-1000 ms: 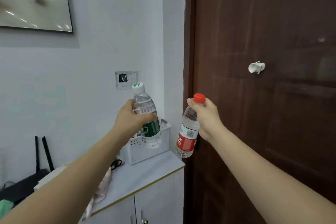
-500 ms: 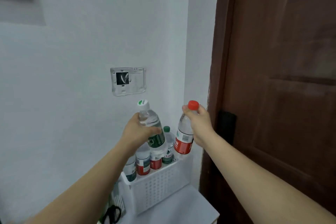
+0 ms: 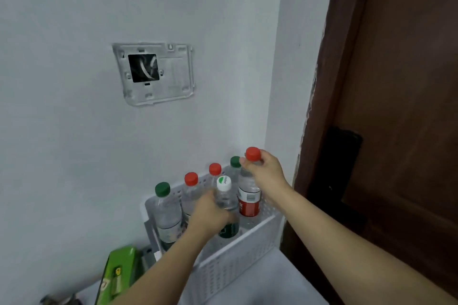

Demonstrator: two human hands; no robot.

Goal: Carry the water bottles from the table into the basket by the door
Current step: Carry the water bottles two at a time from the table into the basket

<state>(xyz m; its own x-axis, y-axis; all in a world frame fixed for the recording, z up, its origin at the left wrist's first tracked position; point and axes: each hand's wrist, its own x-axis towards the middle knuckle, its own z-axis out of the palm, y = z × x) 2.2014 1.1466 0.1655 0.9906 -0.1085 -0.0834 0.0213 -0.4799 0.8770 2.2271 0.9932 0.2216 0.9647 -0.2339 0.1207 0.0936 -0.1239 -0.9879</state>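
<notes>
A white perforated basket [image 3: 235,265] stands on a white cabinet top against the wall, beside a brown door. My left hand [image 3: 210,215] grips a white-capped, green-labelled bottle [image 3: 226,195], whose lower part is inside the basket. My right hand [image 3: 266,176] holds a red-capped, red-labelled bottle [image 3: 249,202] by its neck, also lowered into the basket at the right end. Behind them several bottles stand in the basket: a green-capped one [image 3: 164,208], a red-capped one [image 3: 190,189], another red-capped one [image 3: 215,169] and a green-capped one [image 3: 235,162].
The brown door [image 3: 401,106] with a black fitting [image 3: 339,156] rises close on the right. A green packet [image 3: 116,277] lies left of the basket. An open wall plate [image 3: 152,73] is fixed above. The cabinet top [image 3: 267,287] shows in front.
I have come closer and look further down. Both hands have lowered their bottles from above the basket into it.
</notes>
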